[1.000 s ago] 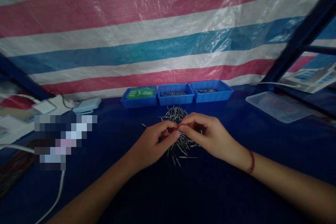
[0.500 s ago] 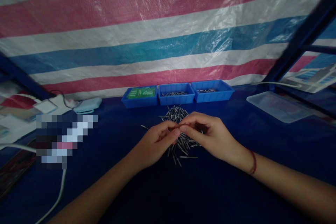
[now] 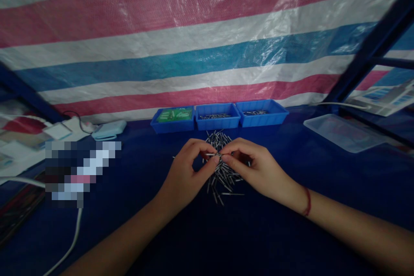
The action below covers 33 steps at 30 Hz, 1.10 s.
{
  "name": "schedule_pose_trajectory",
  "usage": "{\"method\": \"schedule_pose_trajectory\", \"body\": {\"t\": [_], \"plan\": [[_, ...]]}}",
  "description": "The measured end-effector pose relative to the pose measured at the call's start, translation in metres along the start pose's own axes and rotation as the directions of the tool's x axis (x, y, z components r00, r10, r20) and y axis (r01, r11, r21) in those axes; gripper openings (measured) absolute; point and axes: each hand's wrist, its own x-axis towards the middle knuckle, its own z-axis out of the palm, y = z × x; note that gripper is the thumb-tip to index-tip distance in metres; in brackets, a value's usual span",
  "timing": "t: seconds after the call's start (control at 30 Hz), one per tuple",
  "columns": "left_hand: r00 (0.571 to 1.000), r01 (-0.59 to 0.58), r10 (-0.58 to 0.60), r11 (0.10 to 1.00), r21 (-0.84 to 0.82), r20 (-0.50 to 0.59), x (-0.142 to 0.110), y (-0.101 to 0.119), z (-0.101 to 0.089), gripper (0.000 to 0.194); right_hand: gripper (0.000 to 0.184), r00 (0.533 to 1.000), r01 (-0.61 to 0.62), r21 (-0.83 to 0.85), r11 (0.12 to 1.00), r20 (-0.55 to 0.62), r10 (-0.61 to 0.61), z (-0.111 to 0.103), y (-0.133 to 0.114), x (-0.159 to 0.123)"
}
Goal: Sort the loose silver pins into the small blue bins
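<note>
A heap of silvery blind rivets (image 3: 224, 174) lies on the blue tabletop, with a few strays at its near edge. Above the heap, my left hand (image 3: 190, 161) pinches one rivet (image 3: 211, 154) between thumb and forefinger, its pale end showing inside the curl of the fingers. My right hand (image 3: 255, 161) meets it from the other side, thumb and forefinger closed at the rivet's other end. The fingertips of both hands nearly touch and cover the middle of the piece.
Behind the heap stand three blue bins: the left bin (image 3: 173, 127) with green-and-white packets, the middle bin (image 3: 218, 123) and right bin (image 3: 263, 118) with metal pieces. A clear plastic lid (image 3: 343, 133) lies right. A light-blue case (image 3: 109, 129) and white cable (image 3: 77, 228) are left.
My left hand has shifted and opened its curl slightly, so the rivet's pale end now shows. My right hand stays almost in place.
</note>
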Motion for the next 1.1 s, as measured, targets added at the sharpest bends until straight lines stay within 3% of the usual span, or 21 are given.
{"method": "schedule_pose_trajectory", "body": {"t": [0.13, 0.3, 0.43, 0.53, 0.57, 0.63, 0.7, 0.83, 0.97, 1.1], "plan": [[0.999, -0.036, 0.036, 0.999, 0.017, -0.006, -0.001, 0.002, -0.001, 0.003, 0.01, 1.0, 0.001, 0.009, 1.0, 0.031, -0.001, 0.002, -0.002, -0.002], [0.997, 0.073, -0.075, 0.995, 0.068, 0.029, 0.001, 0.0, -0.002, 0.008, 0.017, 1.0, 0.0, -0.046, 0.999, -0.006, -0.001, -0.002, -0.005, 0.003], [0.986, 0.161, -0.166, 0.98, 0.115, 0.033, 0.002, -0.001, -0.004, 0.014, 0.02, 0.966, 0.004, -0.281, 0.96, -0.247, -0.076, -0.029, 0.012, 0.022], [0.986, 0.155, -0.163, 0.976, 0.15, 0.037, 0.002, 0.0, -0.007, 0.014, 0.021, 0.86, -0.151, -0.535, 0.831, -0.486, -0.157, -0.062, 0.038, 0.039], [0.987, 0.146, -0.156, 0.976, 0.164, 0.048, 0.003, 0.0, -0.009, 0.015, 0.022, 0.846, -0.212, -0.608, 0.765, -0.507, -0.168, -0.074, 0.047, 0.044], [0.989, 0.113, -0.131, 0.971, 0.211, 0.074, 0.005, -0.002, -0.014, 0.015, 0.024, 0.871, -0.271, -0.703, 0.657, -0.47, -0.144, -0.092, 0.064, 0.048], [0.99, 0.06, -0.093, 0.958, 0.282, 0.103, 0.008, -0.006, -0.022, 0.017, 0.026, 0.881, -0.309, -0.733, 0.607, -0.461, -0.108, -0.103, 0.075, 0.049], [0.979, -0.05, -0.037, 0.91, 0.411, 0.203, 0.018, -0.024, -0.045, 0.026, 0.025, 0.892, -0.31, -0.733, 0.605, -0.445, -0.082, -0.103, 0.076, 0.042], [0.898, -0.066, -0.147, 0.888, 0.456, 0.415, 0.022, -0.042, -0.064, 0.026, 0.024, 0.931, -0.235, -0.722, 0.651, -0.359, -0.061, -0.089, 0.062, 0.036], [0.821, 0.025, -0.299, 0.87, 0.492, 0.486, 0.021, -0.052, -0.072, 0.031, 0.023, 0.959, -0.166, -0.689, 0.705, -0.278, -0.046, -0.075, 0.049, 0.032]]}}
